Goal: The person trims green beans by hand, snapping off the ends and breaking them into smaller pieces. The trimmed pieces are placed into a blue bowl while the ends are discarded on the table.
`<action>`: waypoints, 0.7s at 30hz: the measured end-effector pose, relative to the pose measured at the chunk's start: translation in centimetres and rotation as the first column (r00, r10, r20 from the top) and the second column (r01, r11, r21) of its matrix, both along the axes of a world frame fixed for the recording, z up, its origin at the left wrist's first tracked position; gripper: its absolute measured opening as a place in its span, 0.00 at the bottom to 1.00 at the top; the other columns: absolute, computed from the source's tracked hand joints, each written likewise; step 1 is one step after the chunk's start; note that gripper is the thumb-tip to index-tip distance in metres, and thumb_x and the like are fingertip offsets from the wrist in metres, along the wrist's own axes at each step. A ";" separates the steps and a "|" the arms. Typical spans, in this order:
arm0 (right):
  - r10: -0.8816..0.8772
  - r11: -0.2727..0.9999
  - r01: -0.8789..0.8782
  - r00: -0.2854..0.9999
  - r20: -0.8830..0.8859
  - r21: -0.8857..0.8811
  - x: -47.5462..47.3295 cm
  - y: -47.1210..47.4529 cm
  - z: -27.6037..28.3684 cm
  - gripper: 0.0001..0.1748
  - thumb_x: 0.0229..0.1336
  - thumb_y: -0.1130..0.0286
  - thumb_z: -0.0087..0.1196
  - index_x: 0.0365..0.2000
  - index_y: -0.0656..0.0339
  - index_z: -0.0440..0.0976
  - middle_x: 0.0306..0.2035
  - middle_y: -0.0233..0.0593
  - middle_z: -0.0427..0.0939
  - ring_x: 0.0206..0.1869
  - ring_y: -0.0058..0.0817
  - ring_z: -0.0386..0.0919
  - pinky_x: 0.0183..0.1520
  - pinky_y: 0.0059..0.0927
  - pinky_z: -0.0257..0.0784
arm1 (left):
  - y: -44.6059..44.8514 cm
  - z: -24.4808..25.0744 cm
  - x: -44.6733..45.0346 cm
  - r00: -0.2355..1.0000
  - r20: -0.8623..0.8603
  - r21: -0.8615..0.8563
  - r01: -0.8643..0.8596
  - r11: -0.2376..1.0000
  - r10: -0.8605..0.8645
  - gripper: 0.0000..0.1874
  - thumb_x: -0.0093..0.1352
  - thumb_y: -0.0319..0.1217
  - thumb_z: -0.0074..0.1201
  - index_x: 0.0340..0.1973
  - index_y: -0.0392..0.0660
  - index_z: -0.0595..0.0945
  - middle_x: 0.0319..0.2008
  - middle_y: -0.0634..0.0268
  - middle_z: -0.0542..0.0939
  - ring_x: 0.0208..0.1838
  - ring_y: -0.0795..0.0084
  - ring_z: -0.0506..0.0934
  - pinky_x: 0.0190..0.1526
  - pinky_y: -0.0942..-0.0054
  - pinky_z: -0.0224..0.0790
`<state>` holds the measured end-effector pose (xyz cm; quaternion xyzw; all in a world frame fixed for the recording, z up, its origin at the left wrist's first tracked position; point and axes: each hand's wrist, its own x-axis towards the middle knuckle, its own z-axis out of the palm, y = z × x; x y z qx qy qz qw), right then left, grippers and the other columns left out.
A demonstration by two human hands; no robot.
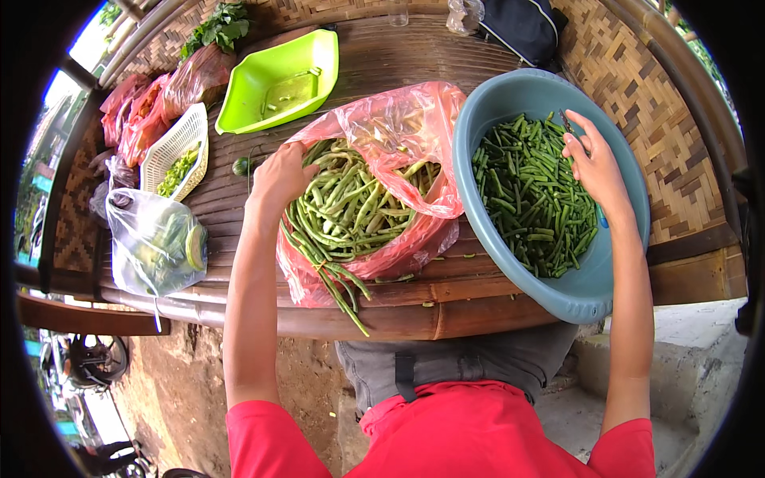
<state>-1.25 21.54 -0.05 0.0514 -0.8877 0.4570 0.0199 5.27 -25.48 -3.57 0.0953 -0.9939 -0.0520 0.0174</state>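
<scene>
My left hand is at the left rim of a red plastic bag, its fingers at the bag's edge; whether they pinch the plastic is hard to tell. Long green beans fill the open bag, with a tied bundle hanging over its front. Over the blue-grey plastic tub on the right, my right hand holds a small knife between thumb and fingers, its blade pointing up and away. Cut green bean pieces lie in the tub below that hand.
Behind the bag stands a lime-green plastic basin with a few scraps. At the left are a white basket of cut greens, a clear bag of vegetables and red bags. A dark bag lies at the back right, by woven bamboo walls.
</scene>
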 end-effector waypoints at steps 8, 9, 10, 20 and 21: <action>0.041 0.998 -0.044 0.997 -0.069 -0.045 0.2 0.3 0.6 0.27 0.73 0.60 0.54 0.68 0.48 0.66 0.35 0.36 0.80 0.25 0.16 0.71 0.29 0.22 0.69 | 1.1 -0.9 12.2 0.876 -0.225 0.482 -0.280 0.830 0.426 0.17 0.75 0.39 0.56 0.53 0.41 0.80 0.43 0.54 0.85 0.44 0.64 0.83 0.48 0.66 0.74; -0.031 0.999 0.027 0.989 -0.147 -0.026 0.2 0.4 0.7 0.27 0.72 0.60 0.54 0.68 0.48 0.66 0.39 0.38 0.81 0.31 0.19 0.75 0.34 0.24 0.72 | 2.3 -1.6 14.0 0.842 -0.187 0.605 -0.307 0.735 0.506 0.15 0.76 0.38 0.55 0.52 0.41 0.80 0.41 0.55 0.85 0.42 0.66 0.83 0.46 0.67 0.75; -0.070 0.998 0.067 0.968 -0.242 -0.024 0.1 0.5 1.0 0.27 0.72 0.59 0.55 0.68 0.47 0.66 0.43 0.41 0.82 0.36 0.23 0.78 0.38 0.26 0.74 | 3.6 -2.4 15.5 0.831 -0.198 0.624 -0.301 0.721 0.519 0.15 0.76 0.37 0.55 0.52 0.40 0.80 0.41 0.56 0.85 0.41 0.68 0.82 0.45 0.67 0.75; 0.032 0.994 0.043 0.775 -0.632 0.103 6.3 -5.0 7.1 0.27 0.69 0.62 0.59 0.65 0.56 0.70 0.62 0.46 0.77 0.63 0.37 0.76 0.67 0.36 0.68 | 9.3 -5.4 20.2 0.899 -0.105 0.536 -0.309 0.785 0.425 0.12 0.68 0.36 0.66 0.39 0.40 0.83 0.34 0.61 0.85 0.35 0.64 0.81 0.40 0.67 0.74; 0.088 0.995 -0.038 0.766 -0.637 0.092 7.9 -6.0 7.5 0.27 0.68 0.64 0.60 0.65 0.56 0.71 0.61 0.45 0.78 0.62 0.36 0.77 0.66 0.36 0.69 | 9.2 -5.3 20.2 0.920 -0.101 0.462 -0.293 0.837 0.378 0.13 0.68 0.36 0.67 0.38 0.40 0.82 0.33 0.61 0.84 0.34 0.63 0.81 0.39 0.67 0.74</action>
